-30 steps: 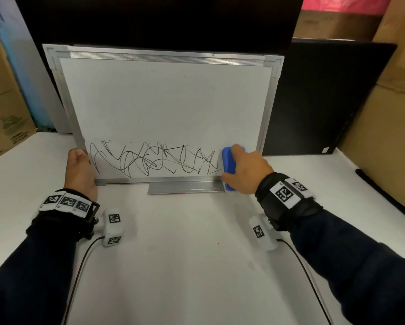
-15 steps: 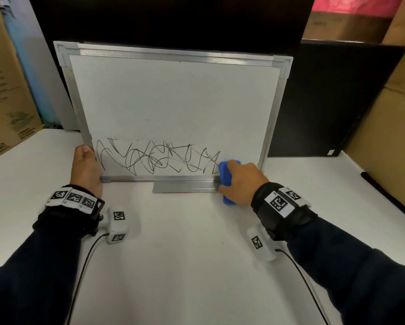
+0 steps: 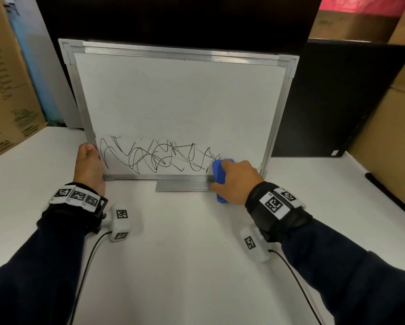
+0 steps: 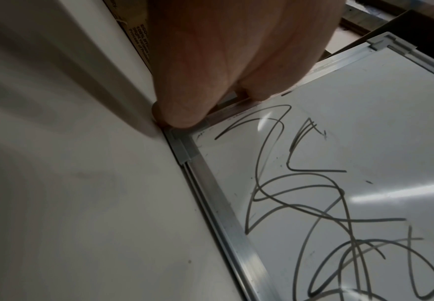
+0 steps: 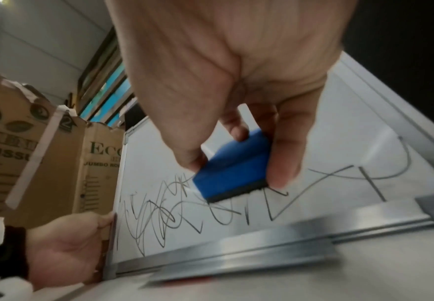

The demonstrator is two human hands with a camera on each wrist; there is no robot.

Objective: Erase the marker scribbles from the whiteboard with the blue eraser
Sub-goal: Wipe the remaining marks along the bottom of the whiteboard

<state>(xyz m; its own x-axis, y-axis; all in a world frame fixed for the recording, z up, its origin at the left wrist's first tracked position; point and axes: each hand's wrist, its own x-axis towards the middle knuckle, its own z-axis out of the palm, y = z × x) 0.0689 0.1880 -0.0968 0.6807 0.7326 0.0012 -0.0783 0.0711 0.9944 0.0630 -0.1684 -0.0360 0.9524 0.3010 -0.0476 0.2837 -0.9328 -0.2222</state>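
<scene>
The whiteboard [image 3: 178, 102] stands upright in a silver frame at the back of the white table. Black marker scribbles [image 3: 154, 158] run in a band along its bottom. My right hand [image 3: 234, 179] grips the blue eraser [image 3: 218, 171] and presses it on the board at the right end of the scribbles. In the right wrist view the eraser [image 5: 234, 173] sits between thumb and fingers, its dark felt on the board, with lines [image 5: 339, 183] left on both sides. My left hand [image 3: 88, 165] holds the frame's lower left edge [image 4: 223, 213], thumb in front.
A metal ledge [image 3: 182, 185] juts from the board's bottom edge onto the table. Cardboard boxes [image 3: 6, 90] stand at the left and at the right [image 3: 389, 125]. A black panel [image 3: 337, 102] leans behind the board on the right. A dark strip [image 3: 394, 195] lies at the table's right edge.
My right hand has slid the eraser a little left and lower along the bottom of the board. My left hand keeps its hold on the frame.
</scene>
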